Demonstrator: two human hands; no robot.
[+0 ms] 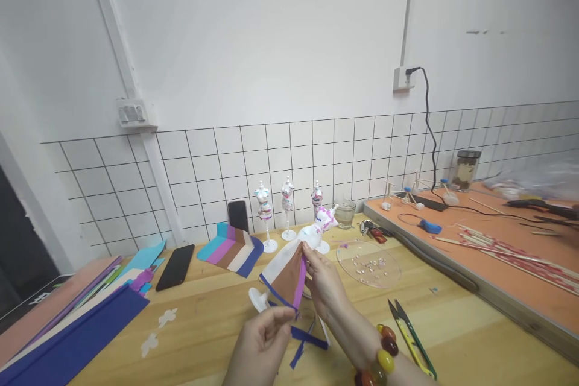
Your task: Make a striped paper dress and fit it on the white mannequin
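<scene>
My left hand is closed in a pinch on the lower edge of a striped paper skirt in white, brown and purple with a blue hem. The skirt is on a small white mannequin doll that lies tilted, its round base pointing toward me. My right hand is closed round the skirt's right side near the doll's waist; a beaded bracelet is on that wrist. Blue paper strips lie on the wooden table under my hands.
Three small dressed mannequins stand at the tiled wall. A striped paper fan, two black phones, coloured paper sheets, a clear plate with beads, yellow-handled snips, a glass cup and an orange board with sticks lie around.
</scene>
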